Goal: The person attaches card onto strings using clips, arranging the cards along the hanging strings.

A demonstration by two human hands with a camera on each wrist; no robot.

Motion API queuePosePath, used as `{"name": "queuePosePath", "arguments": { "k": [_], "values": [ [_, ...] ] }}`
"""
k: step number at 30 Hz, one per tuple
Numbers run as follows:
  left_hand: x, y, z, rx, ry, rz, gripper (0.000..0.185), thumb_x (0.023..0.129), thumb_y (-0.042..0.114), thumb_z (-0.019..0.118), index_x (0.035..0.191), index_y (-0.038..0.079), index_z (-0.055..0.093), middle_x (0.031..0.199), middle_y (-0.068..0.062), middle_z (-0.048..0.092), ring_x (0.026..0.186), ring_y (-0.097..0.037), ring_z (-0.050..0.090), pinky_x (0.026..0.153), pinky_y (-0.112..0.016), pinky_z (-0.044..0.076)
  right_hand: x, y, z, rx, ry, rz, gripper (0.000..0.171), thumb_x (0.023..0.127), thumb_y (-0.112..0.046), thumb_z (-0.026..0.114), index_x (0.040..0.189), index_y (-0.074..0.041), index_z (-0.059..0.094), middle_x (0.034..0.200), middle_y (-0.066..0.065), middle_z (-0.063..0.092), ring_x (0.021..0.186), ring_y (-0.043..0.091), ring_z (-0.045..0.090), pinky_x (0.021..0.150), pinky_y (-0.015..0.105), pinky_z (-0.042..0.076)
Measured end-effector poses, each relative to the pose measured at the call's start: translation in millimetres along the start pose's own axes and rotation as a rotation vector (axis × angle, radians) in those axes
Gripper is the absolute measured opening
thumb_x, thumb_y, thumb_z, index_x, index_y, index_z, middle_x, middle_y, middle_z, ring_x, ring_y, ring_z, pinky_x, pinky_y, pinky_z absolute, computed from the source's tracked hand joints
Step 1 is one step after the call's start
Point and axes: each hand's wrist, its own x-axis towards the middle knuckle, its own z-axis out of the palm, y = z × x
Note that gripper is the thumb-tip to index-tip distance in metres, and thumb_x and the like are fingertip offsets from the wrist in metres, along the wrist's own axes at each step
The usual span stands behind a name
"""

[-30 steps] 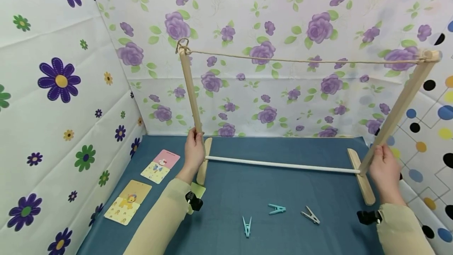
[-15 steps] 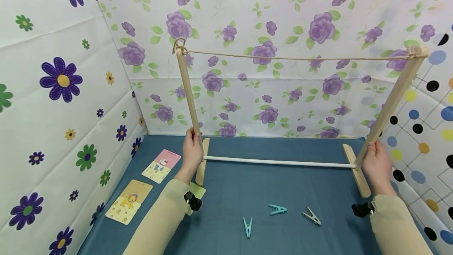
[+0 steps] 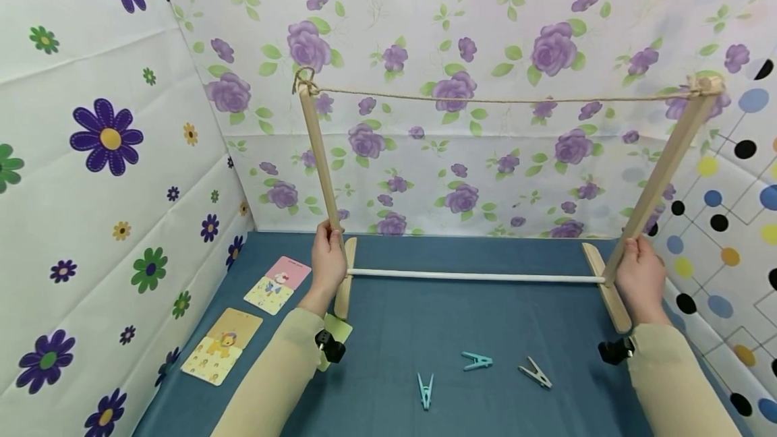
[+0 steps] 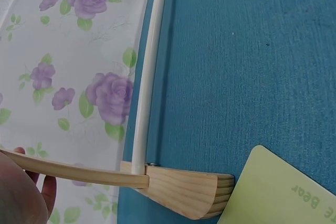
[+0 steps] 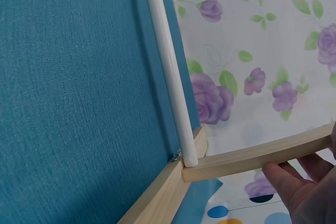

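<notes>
**Line frame (image 3: 473, 276) standing and strung, its cord (image 3: 485, 100) bare**

Left of the left hand (image 3: 328, 261), and nearer the person, two picture cards lie on the desk (image 3: 394, 329): a lion card (image 3: 222, 346) and, closer to the hand, a pink-and-yellow card (image 3: 277, 285). The left hand grips the left wooden post (image 3: 318, 147) low down, fingers curled round it. Just below that hand, a green card (image 3: 338, 330) shows beside the left foot (image 3: 343, 299), partly covered by the sleeve.

Between the hands, the white rod (image 5: 170, 72) joins both ends of the frame; well above, the cord runs knotted from post to post. Nearer the person lie a teal clothespin (image 3: 425, 393), a second teal one (image 3: 477, 361) and a grey clothespin (image 3: 535, 373).

The right hand (image 3: 642, 278) holds the right wooden post (image 3: 668, 167) near its base, above the right foot (image 3: 613, 302).

The frame looks assembled, so building seems done. Placing it appears to be the step in hand, with release left; the clothespins and cards remain unused.
</notes>
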Motion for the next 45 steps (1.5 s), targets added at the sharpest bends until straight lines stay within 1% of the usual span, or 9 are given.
{"name": "queuePosePath", "arguments": {
  "k": [7, 13, 17, 20, 23, 29, 35, 41, 45],
  "values": [
    [1.3, -2.1, -2.3, 0.003, -0.003, 0.000, 0.037, 0.118, 0.021, 0.039, 0.148, 0.002, 0.049, 0.130, -0.021, 0.059, 0.111, -0.037, 0.056, 0.097, -0.051, 0.043, 4.5, -2.0, 4.9, 0.003, 0.009, -0.012, 0.056, 0.119, -0.037, 0.026, 0.157, -0.003, 0.050, 0.139, 0.038, 0.059, 0.128, 0.062, 0.053, 0.107, 0.072, 0.039],
    [1.2, -1.9, -3.6, -0.002, -0.007, 0.005, 0.037, 0.118, 0.021, 0.039, 0.147, 0.001, 0.050, 0.129, -0.025, 0.058, 0.108, -0.038, 0.055, 0.094, -0.050, 0.043, 7.2, -4.5, 4.9, -0.022, -0.006, 0.001, 0.055, 0.119, -0.036, 0.025, 0.153, 0.000, 0.048, 0.141, 0.041, 0.054, 0.127, 0.067, 0.048, 0.105, 0.075, 0.034],
    [1.2, -1.9, -3.2, -0.010, -0.010, -0.006, 0.036, 0.118, 0.020, 0.039, 0.148, 0.002, 0.050, 0.132, -0.025, 0.059, 0.110, -0.038, 0.055, 0.096, -0.050, 0.043, 5.6, -4.5, 4.7, -0.019, -0.014, 0.014, 0.056, 0.119, -0.037, 0.024, 0.153, 0.000, 0.047, 0.142, 0.041, 0.054, 0.127, 0.068, 0.047, 0.105, 0.075, 0.034],
    [2.3, -1.9, -1.5, -0.008, -0.010, -0.015, 0.035, 0.118, 0.018, 0.040, 0.149, 0.005, 0.050, 0.133, -0.022, 0.060, 0.113, -0.037, 0.057, 0.097, -0.051, 0.045, 4.6, -3.9, 3.2, -0.023, -0.013, 0.018, 0.056, 0.118, -0.037, 0.024, 0.153, 0.001, 0.047, 0.141, 0.041, 0.054, 0.127, 0.068, 0.047, 0.104, 0.075, 0.035],
    [4.0, -1.4, 0.1, -0.018, -0.009, -0.014, 0.035, 0.118, 0.017, 0.040, 0.149, 0.005, 0.050, 0.135, -0.021, 0.061, 0.117, -0.039, 0.058, 0.099, -0.052, 0.046, 3.8, -4.5, 1.9, -0.025, -0.001, 0.013, 0.055, 0.118, -0.037, 0.024, 0.151, 0.001, 0.048, 0.139, 0.042, 0.055, 0.125, 0.069, 0.048, 0.103, 0.076, 0.035],
    [6.8, -0.6, 0.6, -0.030, 0.010, -0.007, 0.033, 0.117, 0.016, 0.040, 0.147, 0.006, 0.051, 0.134, -0.021, 0.061, 0.120, -0.040, 0.058, 0.100, -0.053, 0.045, 2.2, -4.3, 3.8, 0.006, -0.011, 0.017, 0.056, 0.118, -0.037, 0.026, 0.156, -0.002, 0.048, 0.139, 0.039, 0.058, 0.126, 0.063, 0.054, 0.103, 0.074, 0.041],
    [4.5, -1.1, -2.8, -0.047, 0.036, -0.003, 0.033, 0.117, 0.015, 0.040, 0.147, 0.005, 0.051, 0.135, -0.020, 0.061, 0.123, -0.037, 0.057, 0.104, -0.055, 0.043, 0.9, -6.1, 4.6, 0.014, -0.029, 0.031, 0.056, 0.118, -0.039, 0.026, 0.159, -0.005, 0.047, 0.141, 0.037, 0.058, 0.127, 0.060, 0.055, 0.103, 0.073, 0.042],
    [1.9, -1.7, -3.7, -0.033, 0.034, 0.015, 0.034, 0.118, 0.016, 0.041, 0.147, 0.003, 0.051, 0.134, -0.020, 0.062, 0.123, -0.037, 0.058, 0.105, -0.056, 0.044, 0.6, -6.6, 1.8, 0.006, -0.042, 0.050, 0.059, 0.118, -0.039, 0.024, 0.161, -0.004, 0.043, 0.144, 0.038, 0.056, 0.129, 0.061, 0.054, 0.104, 0.073, 0.042],
    [1.9, -2.7, -5.1, -0.034, 0.014, 0.020, 0.036, 0.118, 0.018, 0.041, 0.149, 0.003, 0.050, 0.135, -0.021, 0.062, 0.124, -0.039, 0.058, 0.106, -0.056, 0.044, -0.7, -5.0, 0.2, 0.015, -0.064, 0.060, 0.060, 0.118, -0.040, 0.023, 0.163, -0.005, 0.040, 0.147, 0.038, 0.053, 0.131, 0.061, 0.052, 0.106, 0.073, 0.041]
  ]
}}
